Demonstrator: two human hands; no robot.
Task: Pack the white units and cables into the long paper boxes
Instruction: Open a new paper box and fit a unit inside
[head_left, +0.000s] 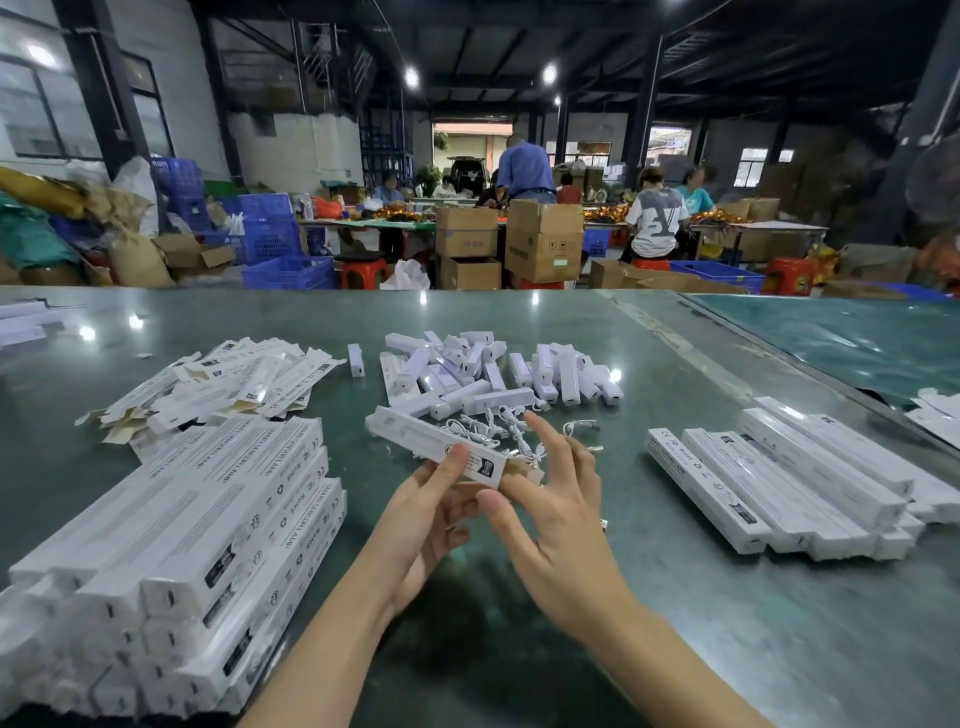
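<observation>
Left hand (426, 512) grips one long box (439, 447) near its near end, thumb on top, fingers curled under; the box points away and left, held just above the desk (675, 597). Right hand (558, 525) is spread, fingers straight, thumb at the box's near end where a brown flap shows. It holds nothing.

Step in hand, as I judge it: closing or opening the near end of this box. Whether a unit is already inside cannot be told.

To do it well: keep the left grip close to the end so the thin card does not buckle. Tuck the flap squarely with the right thumb, pressing along the box axis rather than sideways. If it is yet to be filled, feed the cable in first or alongside the unit so nothing snags the flap.

Supplies: loose cables (498, 428) lie just beyond the hands. White units (483, 371) are heaped behind them. Flat unfolded boxes (223, 379) are piled far left. Stacked boxes (182, 540) sit near left; a smaller row (789, 483) lies right.

Surface: green, glossy desk, lamp glare on it; a second green sheet at far right.

Room: dim workshop hall, dark steel roof, spot lamps. Blue crates (270, 234), cartons (543, 239), red stools. Several people work at tables in the background.
</observation>
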